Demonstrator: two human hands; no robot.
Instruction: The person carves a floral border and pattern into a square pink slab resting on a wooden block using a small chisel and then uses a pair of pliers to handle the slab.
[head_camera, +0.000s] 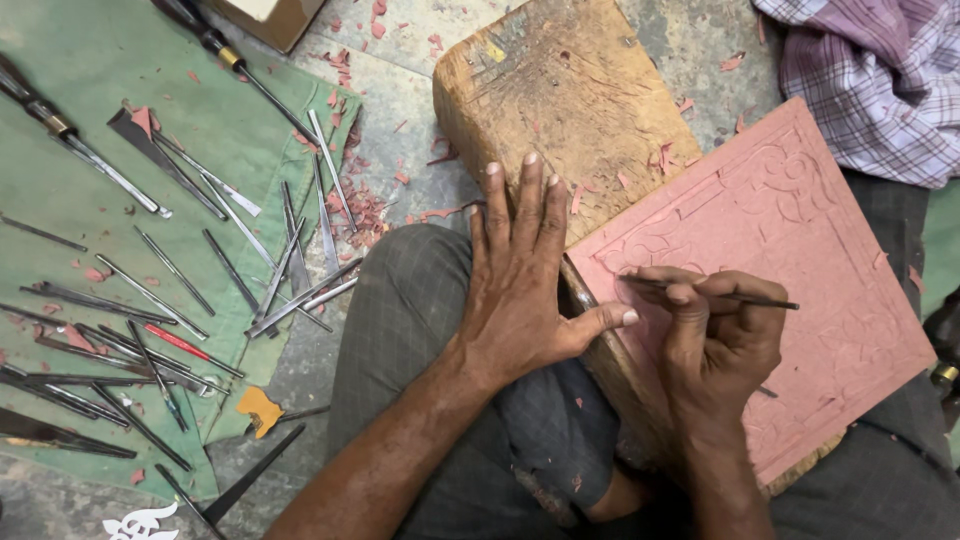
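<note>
Slippage is the risk: the right hand (718, 335) pinches a thin tool (730, 294) on the pink slab (800, 260), the left hand (520, 280) lies flat and open just beside, and a skid could gouge the carving or nick the thumb.

Pink slab (800, 270) with carved scrolls, green cloth (90, 180), purple-white checked fabric (880, 80), perhaps a shirt.

A grey concrete floor (400, 110) is seen, strewn with pink shavings (365, 205). At the left, a green cloth mat (90, 120) is spread on it, and many thin metal carving tools (200, 290) are scattered over the mat. A worn wooden block (560, 90) is set on the floor at the far middle. A checked cloth (880, 70) is heaped at the far right.
</note>
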